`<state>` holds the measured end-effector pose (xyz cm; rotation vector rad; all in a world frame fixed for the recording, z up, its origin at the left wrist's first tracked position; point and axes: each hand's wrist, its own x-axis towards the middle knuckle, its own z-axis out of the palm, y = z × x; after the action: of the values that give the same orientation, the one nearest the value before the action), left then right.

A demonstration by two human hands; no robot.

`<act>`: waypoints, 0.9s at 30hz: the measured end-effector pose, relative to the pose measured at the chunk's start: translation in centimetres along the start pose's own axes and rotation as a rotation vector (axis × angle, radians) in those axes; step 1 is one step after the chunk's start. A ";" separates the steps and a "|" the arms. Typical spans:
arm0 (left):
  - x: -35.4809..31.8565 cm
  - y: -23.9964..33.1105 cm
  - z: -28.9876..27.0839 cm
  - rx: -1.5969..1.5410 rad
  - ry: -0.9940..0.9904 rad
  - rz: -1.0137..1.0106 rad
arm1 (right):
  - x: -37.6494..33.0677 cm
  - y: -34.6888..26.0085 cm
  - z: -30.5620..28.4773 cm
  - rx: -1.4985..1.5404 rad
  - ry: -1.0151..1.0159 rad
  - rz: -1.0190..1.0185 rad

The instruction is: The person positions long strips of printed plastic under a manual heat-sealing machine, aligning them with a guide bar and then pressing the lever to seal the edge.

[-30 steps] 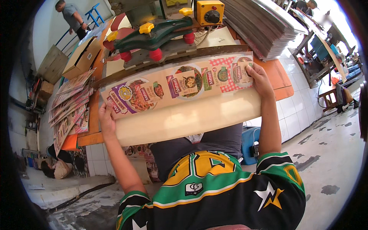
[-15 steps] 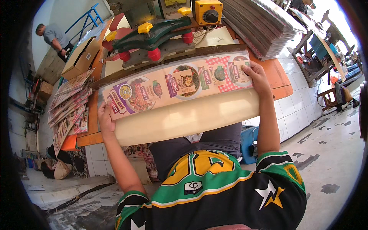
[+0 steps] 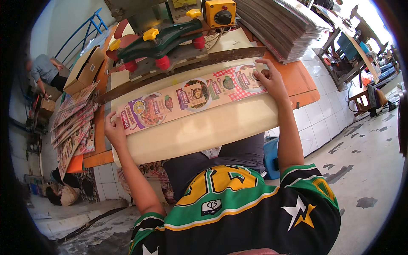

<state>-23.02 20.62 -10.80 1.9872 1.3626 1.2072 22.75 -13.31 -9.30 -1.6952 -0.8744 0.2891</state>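
Observation:
A long printed strip (image 3: pixel 196 97) with food pictures lies on a cream sheet (image 3: pixel 204 127) that curves over the table's front edge. My left hand (image 3: pixel 115 131) is at the strip's left end, thumb and forefinger apart. At the opposite end is my right hand (image 3: pixel 273 80), its forefinger stretched out and its thumb beside the strip's corner. Just behind the strip runs a long brown metal bar (image 3: pixel 178 70) belonging to a machine. Above the bar is a dark green clamp arm (image 3: pixel 165 44) with yellow knobs and red feet.
Printed strips lie in a loose pile (image 3: pixel 73 123) at the left, near an open cardboard box (image 3: pixel 84 70). A tall stack of sheets (image 3: pixel 276 27) stands at the back right. A yellow control box (image 3: pixel 220 13) sits behind the clamp. Another person (image 3: pixel 47 72) is at far left.
My right fingers have spread and come off the strip's corner; my left fingers have loosened too. The strip now lies flatter on the cream sheet. The person at far left has bent down.

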 end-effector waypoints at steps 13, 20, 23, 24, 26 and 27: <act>0.5 -0.8 0.2 -0.004 -0.090 0.036 | 0.0 -0.5 1.4 -0.391 0.136 -0.001; 0.2 0.0 0.3 0.002 -0.099 0.015 | 0.0 -2.1 1.5 -0.505 0.143 0.031; -0.1 0.5 0.3 -0.040 -0.051 -0.016 | -0.1 -1.7 1.2 -0.464 0.141 0.021; -0.2 0.9 0.2 -0.047 -0.048 -0.016 | 0.0 -1.2 1.2 -0.419 0.145 -0.004; -0.2 0.9 0.1 -0.059 -0.047 -0.017 | 0.0 -0.5 1.1 -0.329 0.148 -0.057; -0.1 0.6 0.0 -0.062 -0.049 -0.017 | 0.0 -0.4 0.9 -0.275 0.117 -0.026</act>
<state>-22.73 20.30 -10.37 1.9454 1.2999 1.1709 22.01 -12.63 -9.19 -1.9315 -0.8788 0.0518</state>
